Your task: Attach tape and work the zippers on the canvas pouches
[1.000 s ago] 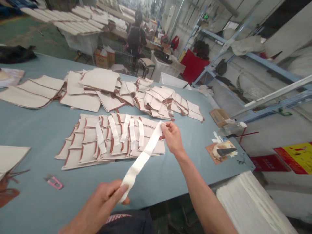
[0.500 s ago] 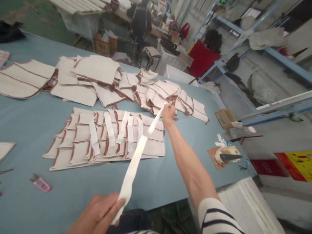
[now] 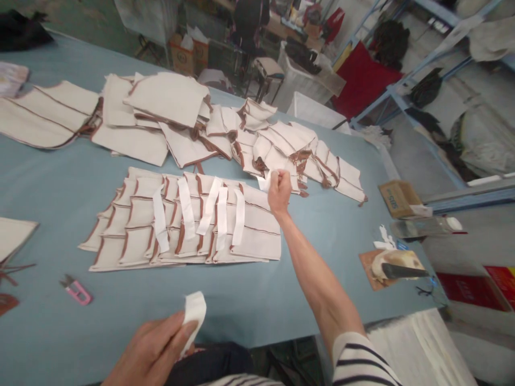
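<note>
My left hand [image 3: 151,343], low in the picture, pinches a white fabric strip [image 3: 195,310] whose free end curls up past the thumb. Farther out, my right hand [image 3: 279,190] is closed on another white strip [image 3: 263,183], mostly hidden by the fist. It lies near the right top corner of an overlapping row of cream fabric panels [image 3: 256,225] with brown edging. Several loose white strips [image 3: 222,217] lie across these panels. Just beyond my right hand is a heap of cream pieces [image 3: 285,138] with brown trim.
Pink thread snips [image 3: 77,290] lie on the blue table [image 3: 132,311] at left. Larger cream panels [image 3: 169,99] are piled along the back. A cardboard box [image 3: 398,198] and a dark-handled tool [image 3: 404,271] on a brown board stand at right. Shelving rises beyond.
The long strip stretch between my hands is gone; a short end now shows at my left hand. My right hand has stayed near the heap's edge, and the view has shifted slightly.
</note>
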Available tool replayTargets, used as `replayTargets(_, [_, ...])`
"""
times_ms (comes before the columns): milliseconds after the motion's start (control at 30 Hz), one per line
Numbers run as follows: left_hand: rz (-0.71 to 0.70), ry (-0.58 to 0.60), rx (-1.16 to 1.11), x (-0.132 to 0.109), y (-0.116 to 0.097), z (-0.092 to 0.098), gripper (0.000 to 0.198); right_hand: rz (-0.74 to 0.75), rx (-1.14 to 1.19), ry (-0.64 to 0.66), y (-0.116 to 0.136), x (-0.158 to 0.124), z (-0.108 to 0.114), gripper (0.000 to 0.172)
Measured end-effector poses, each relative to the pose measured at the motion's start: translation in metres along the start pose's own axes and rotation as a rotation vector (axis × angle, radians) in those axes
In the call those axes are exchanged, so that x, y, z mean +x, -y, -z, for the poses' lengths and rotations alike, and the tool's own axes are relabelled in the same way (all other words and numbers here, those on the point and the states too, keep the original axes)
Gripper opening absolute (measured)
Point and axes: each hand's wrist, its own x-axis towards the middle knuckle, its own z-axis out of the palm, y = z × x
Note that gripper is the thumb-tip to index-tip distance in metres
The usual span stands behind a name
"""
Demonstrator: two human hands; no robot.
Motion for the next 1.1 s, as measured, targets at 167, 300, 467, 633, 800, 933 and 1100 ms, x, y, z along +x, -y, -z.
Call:
replayTargets(167, [0.029, -0.003, 0.015, 0.005, -0.001, 0.003, 0.065, -0.047, -0.041, 0.085, -0.031, -0.066, 0.010, 0.027])
replayTargets(300, [-0.012, 0.072, 0.052, 0.007, 0.003, 0.006, 0.060, -0.090, -0.090, 0.184, -0.053, -0.119, 0.022, 0.030])
replayTargets(467, [-0.016, 0.023, 0.054, 0.002, -0.002, 0.005, 0.057, -0.045, -0.140, 0.322, -0.063, -0.157, 0.039, 0.032])
replayTargets(633, [-0.011, -0.017, -0.020, -0.007, -0.014, 0.009, 0.065, 0.098, -0.127, 0.455, -0.054, -0.170, 0.054, 0.029])
replayTargets(800, [0.144, -0.099, -0.300, -0.014, -0.016, 0.014, 0.065, 0.172, -0.107, 0.441, -0.044, -0.194, 0.069, 0.027])
replayTargets(933, [0.214, -0.096, -0.512, -0.017, -0.015, 0.021, 0.067, 0.119, -0.124, 0.246, -0.033, -0.211, 0.080, 0.046])
replayTargets(1100, [0.214, 0.039, -0.727, -0.019, -0.034, 0.041, 0.062, 0.132, -0.060, 0.121, 0.028, -0.244, 0.103, 0.038])
